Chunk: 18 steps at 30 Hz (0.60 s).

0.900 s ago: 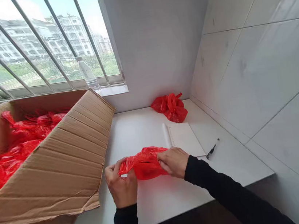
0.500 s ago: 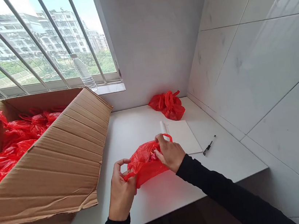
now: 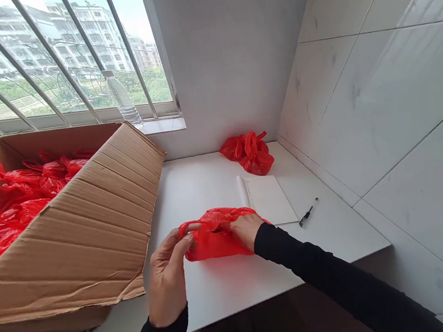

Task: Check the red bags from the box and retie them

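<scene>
A red plastic bag (image 3: 219,242) lies on the white table between my two hands, its mouth partly spread. My left hand (image 3: 167,276) is closed on the bag's handle loop at the left end, thumb against fingers. At the right side, my right hand (image 3: 248,228) reaches into the bag's mouth; its fingers are hidden by the red plastic. What the bag contains does not show clearly now.
An open cardboard box (image 3: 92,237) full of red bags (image 3: 25,197) stands at the left. Tied red bags (image 3: 250,152) sit by the back wall, with a notebook (image 3: 270,197) and a pen (image 3: 308,212) before them. A bottle (image 3: 125,99) stands on the window sill.
My left hand has moved left and now grips the handle loop. My right hand has gone from the bag's upper rim down into its mouth, covering the contents seen before.
</scene>
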Each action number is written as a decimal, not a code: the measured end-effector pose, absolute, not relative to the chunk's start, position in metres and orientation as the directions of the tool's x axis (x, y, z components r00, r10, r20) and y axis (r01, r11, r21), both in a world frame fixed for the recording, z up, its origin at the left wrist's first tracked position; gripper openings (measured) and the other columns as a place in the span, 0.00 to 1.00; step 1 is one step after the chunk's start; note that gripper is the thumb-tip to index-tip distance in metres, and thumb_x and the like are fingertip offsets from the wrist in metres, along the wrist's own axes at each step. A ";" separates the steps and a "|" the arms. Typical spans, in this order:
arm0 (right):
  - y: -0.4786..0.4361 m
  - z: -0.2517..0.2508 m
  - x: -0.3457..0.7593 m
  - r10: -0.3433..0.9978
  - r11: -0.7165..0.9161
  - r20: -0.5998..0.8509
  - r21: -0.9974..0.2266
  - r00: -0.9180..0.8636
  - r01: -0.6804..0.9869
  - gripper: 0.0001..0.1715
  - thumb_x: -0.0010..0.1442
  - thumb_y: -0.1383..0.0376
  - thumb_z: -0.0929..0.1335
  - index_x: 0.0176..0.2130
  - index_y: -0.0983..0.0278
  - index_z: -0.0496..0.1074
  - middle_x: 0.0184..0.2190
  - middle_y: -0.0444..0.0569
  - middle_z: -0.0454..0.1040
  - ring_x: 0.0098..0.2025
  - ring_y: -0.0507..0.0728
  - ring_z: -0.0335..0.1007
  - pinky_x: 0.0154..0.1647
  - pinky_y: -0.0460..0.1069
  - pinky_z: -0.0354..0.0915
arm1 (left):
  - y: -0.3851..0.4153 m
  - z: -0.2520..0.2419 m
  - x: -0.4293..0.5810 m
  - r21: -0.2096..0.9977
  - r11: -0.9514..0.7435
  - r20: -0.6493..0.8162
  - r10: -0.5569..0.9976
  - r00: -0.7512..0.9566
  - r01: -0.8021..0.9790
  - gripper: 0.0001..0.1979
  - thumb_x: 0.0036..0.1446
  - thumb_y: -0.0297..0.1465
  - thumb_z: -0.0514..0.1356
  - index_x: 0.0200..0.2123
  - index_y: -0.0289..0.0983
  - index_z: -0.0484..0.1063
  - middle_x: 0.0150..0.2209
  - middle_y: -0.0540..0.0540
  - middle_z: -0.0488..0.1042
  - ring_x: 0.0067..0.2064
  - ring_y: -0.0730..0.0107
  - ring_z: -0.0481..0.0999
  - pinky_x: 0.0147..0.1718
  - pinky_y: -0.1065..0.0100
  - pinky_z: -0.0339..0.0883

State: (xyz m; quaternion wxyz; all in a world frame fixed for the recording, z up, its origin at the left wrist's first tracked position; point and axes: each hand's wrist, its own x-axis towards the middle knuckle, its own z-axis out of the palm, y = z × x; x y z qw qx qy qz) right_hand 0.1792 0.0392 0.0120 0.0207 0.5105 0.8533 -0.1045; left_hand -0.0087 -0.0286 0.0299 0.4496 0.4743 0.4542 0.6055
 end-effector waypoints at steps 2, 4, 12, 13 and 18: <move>0.037 0.015 0.179 0.879 0.434 -0.162 -0.118 -0.449 0.893 0.18 0.65 0.64 0.62 0.51 0.59 0.75 0.41 0.51 0.81 0.41 0.60 0.76 0.38 0.51 0.65 | -0.031 0.029 -0.003 0.980 -0.161 0.139 0.975 -0.176 -0.116 0.16 0.56 0.37 0.65 0.47 0.40 0.78 0.25 0.52 0.68 0.29 0.72 0.64 0.33 0.71 0.65; 0.034 0.018 0.180 0.884 0.421 -0.184 -0.087 -0.430 0.903 0.15 0.63 0.65 0.64 0.46 0.64 0.76 0.41 0.55 0.81 0.41 0.62 0.76 0.37 0.52 0.65 | -0.034 0.030 0.004 0.984 -0.152 0.131 0.970 -0.205 -0.091 0.25 0.56 0.38 0.65 0.57 0.41 0.73 0.24 0.53 0.69 0.28 0.74 0.63 0.31 0.73 0.66; 0.039 0.018 0.178 0.895 0.413 -0.156 -0.066 -0.418 0.908 0.21 0.65 0.62 0.62 0.56 0.64 0.69 0.41 0.56 0.80 0.44 0.63 0.76 0.42 0.53 0.65 | -0.042 0.038 0.018 0.977 -0.173 0.203 0.933 -0.299 0.124 0.31 0.56 0.41 0.64 0.62 0.42 0.69 0.49 0.44 0.76 0.32 0.75 0.69 0.36 0.71 0.71; 0.040 0.019 0.177 0.900 0.400 -0.163 -0.064 -0.405 0.914 0.19 0.65 0.63 0.62 0.54 0.64 0.71 0.40 0.56 0.80 0.43 0.63 0.76 0.41 0.53 0.65 | -0.043 0.038 0.019 0.976 -0.165 0.202 0.930 -0.309 0.141 0.31 0.56 0.41 0.64 0.62 0.41 0.69 0.47 0.44 0.77 0.31 0.75 0.68 0.35 0.71 0.71; 0.035 0.027 0.174 0.893 0.419 -0.155 -0.062 -0.423 0.906 0.20 0.64 0.67 0.61 0.54 0.65 0.70 0.39 0.57 0.80 0.41 0.63 0.78 0.37 0.53 0.66 | -0.046 0.033 0.016 0.976 -0.171 0.207 0.919 -0.334 0.135 0.31 0.54 0.39 0.65 0.61 0.41 0.69 0.36 0.48 0.75 0.26 0.77 0.63 0.28 0.73 0.68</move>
